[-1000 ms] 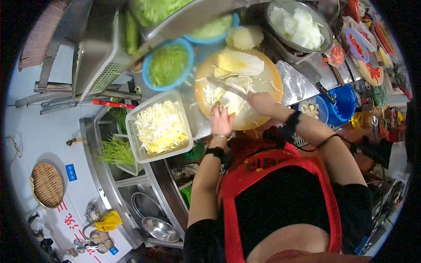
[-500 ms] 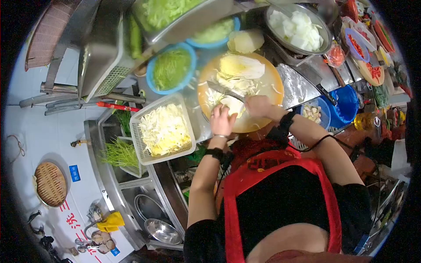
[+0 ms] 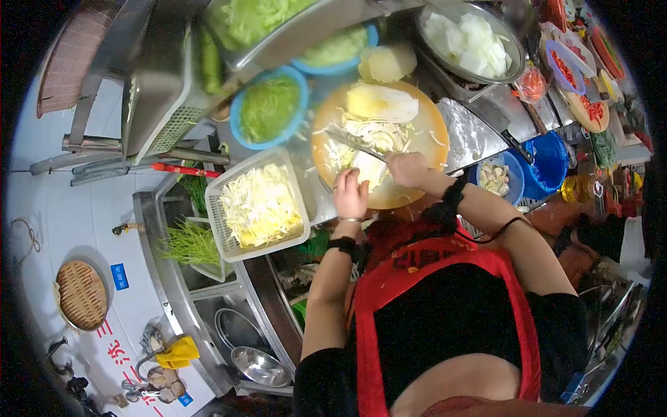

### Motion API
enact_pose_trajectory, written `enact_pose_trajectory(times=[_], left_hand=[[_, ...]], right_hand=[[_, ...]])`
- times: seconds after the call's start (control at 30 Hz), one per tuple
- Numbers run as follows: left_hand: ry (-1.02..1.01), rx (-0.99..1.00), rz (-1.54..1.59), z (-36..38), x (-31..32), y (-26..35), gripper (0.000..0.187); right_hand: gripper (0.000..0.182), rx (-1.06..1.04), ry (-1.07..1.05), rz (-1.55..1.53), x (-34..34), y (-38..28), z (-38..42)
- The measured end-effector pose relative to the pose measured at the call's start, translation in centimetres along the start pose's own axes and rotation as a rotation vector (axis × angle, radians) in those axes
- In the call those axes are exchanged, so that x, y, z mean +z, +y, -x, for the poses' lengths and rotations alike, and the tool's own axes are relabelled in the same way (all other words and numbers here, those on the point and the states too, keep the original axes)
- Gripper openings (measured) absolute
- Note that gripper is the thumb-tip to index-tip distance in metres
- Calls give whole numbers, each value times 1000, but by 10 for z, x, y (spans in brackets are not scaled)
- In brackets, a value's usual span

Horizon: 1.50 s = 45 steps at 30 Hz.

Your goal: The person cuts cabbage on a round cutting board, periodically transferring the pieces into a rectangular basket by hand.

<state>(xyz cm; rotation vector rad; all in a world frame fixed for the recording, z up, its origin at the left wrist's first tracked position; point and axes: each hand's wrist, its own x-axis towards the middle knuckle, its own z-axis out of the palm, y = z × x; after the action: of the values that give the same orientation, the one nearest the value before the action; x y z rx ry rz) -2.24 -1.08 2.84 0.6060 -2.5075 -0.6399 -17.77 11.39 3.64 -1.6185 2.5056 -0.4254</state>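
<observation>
On a round yellow chopping board, my right hand is closed round the handle of a kitchen knife. The blade reaches left across shredded napa cabbage. My left hand has its fingers bent onto a pale piece of napa cabbage at the board's near side, holding it just below the blade. Behind the shreds lies a larger cut piece of napa cabbage with yellow leaves. The knife handle is mostly hidden in my fist.
Left of the board stands a white plastic basket of shredded cabbage. Behind it is a blue bowl of green shreds. A metal bowl of white chunks sits at the back right. Another knife lies near blue buckets on the right.
The knife blade has tilted, so its face shows narrower now. My right hand has shifted slightly left, while my left hand stays on the cabbage piece.
</observation>
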Motion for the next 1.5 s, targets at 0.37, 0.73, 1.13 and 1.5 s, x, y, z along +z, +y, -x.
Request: enact_pose_trajectory(times=[0.37,0.73,1.13,1.5], left_hand=[[41,26,21,-4,1,-2,34],[81,68,14,-6,5,-4,32],[122,7,-42,11,6,-8,35],[174,48,-4,12,-7,1,30]], right_hand=[[26,110,-173,8,-7,-14,-8],[25,64,-145,81,-6,-5,-10],[20,22,-125,23,-9,-13,-6],[19,8,-102,52,-8,-18,-5]])
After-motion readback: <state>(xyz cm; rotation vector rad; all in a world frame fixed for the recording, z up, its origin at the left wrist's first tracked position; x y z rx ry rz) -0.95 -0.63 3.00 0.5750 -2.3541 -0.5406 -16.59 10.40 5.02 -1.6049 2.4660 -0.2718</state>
